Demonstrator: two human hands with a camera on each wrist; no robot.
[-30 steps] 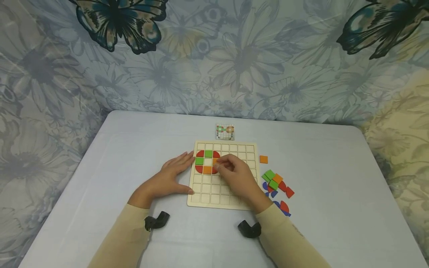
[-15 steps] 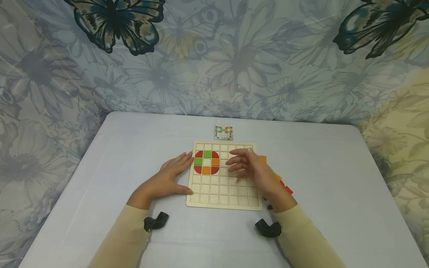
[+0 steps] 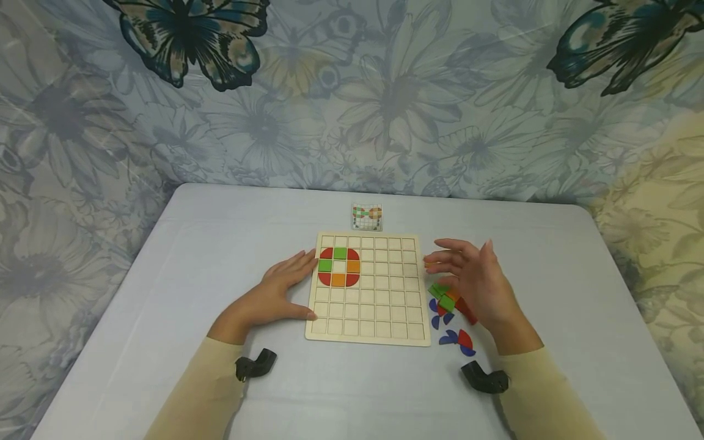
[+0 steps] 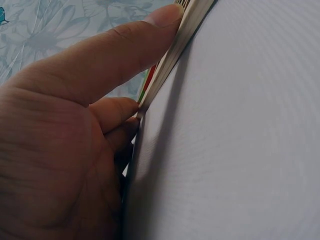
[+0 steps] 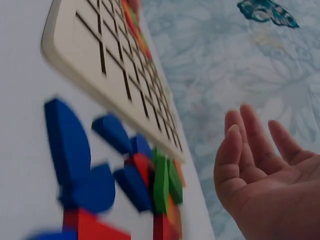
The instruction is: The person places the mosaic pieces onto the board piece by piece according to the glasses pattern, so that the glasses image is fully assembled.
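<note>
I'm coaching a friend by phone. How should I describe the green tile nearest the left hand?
On the white table lies a square, grid-lined board beside the left hand. Toward its far left, red, green and orange tiles ring one bare cell. The green tile sits just left of that cell; the ring's other green tile is on its far side.

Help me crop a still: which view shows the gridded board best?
The head view: nearly all of the gridded board shows there, from above. The right wrist view shows it steeply slanted and cut off; the left wrist view shows mainly its edge.
</note>
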